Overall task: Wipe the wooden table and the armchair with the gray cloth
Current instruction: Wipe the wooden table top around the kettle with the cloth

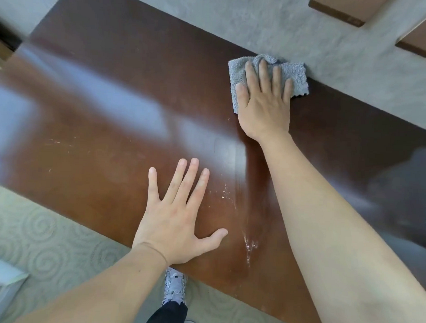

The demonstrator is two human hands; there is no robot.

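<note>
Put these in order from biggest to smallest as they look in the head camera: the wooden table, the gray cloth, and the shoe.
1. wooden table, by far the biggest, filling most of the view.
2. gray cloth, partly hidden under the right hand.
3. shoe, partly hidden under the table edge.
The cloth and shoe look close in size, so their order is unsure.

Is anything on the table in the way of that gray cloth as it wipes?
Nothing visible except the left hand, resting flat near the table's near edge. The right hand presses the gray cloth at the far edge.

The wooden table (99, 123) carries a gray cloth (296, 74) at its far edge.
</note>
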